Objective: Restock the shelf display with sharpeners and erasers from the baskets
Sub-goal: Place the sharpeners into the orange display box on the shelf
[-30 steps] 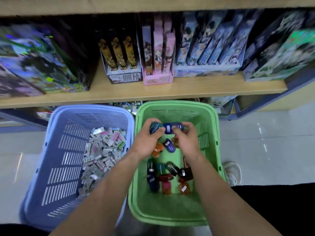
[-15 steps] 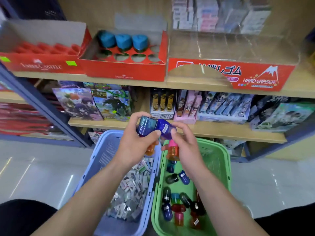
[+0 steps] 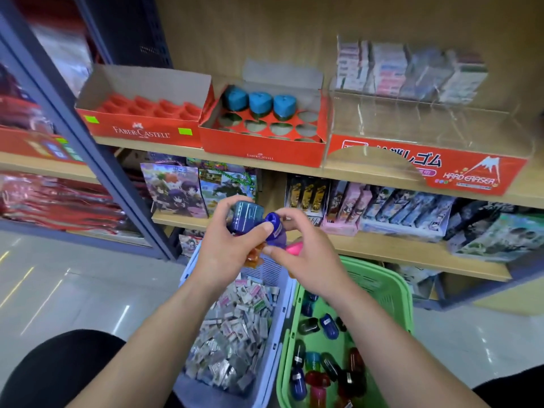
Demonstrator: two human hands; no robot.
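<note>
- Above the two baskets, in front of the shelving, the left hand (image 3: 226, 257) curls round a teal sharpener (image 3: 245, 216), with an orange sharpener (image 3: 254, 256) tucked under its fingers.
- The right hand (image 3: 306, 260) pinches a purple sharpener (image 3: 275, 228) between thumb and fingertips, and a pink sharpener (image 3: 294, 248) is lodged against its palm.
- Risk: each hand carries more than one piece. Shifting the grip to free one for a slot could let the orange or pink one slip, probably into the lilac basket (image 3: 287, 319) among the erasers (image 3: 235, 328), or onto the floor.
- Risk: the red display tray (image 3: 262, 148) on the upper shelf (image 3: 524, 187) has shaped holes. Three blue sharpeners (image 3: 260, 104) fill its back row. The rounded capsule bodies may not seat there, and a push could tilt the tray.
- The sharpeners are small, glossy, translucent capsules, likely slick to hold.
- More lie loose in the green basket (image 3: 382, 278).
- The clear eraser box (image 3: 426, 128) looks empty at the front.
</note>
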